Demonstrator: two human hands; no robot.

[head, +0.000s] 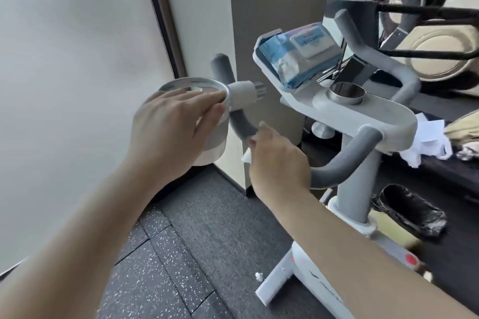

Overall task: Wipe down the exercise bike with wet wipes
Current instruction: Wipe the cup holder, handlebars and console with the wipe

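A white exercise bike [355, 204] with grey foam handlebars stands in front of me. My left hand [168, 127] rests with straight fingers on the silver rim of the cup holder [186, 85] clamped to the left handlebar. My right hand [278, 160] grips the left grey handlebar [239, 124] with a white wet wipe [246, 156] bunched under the palm. A blue pack of wet wipes [295, 57] lies on the bike's console tray [368, 116], behind a round silver knob [346, 92].
A grey pillar [280, 8] and a pale wall [64, 59] stand just beyond the handlebar. A bin with a black liner [409, 210] sits right of the bike post. Crumpled white wipes [427, 142] lie on a dark ledge; another exercise machine [427, 41] stands behind. Speckled rubber flooring lies below.
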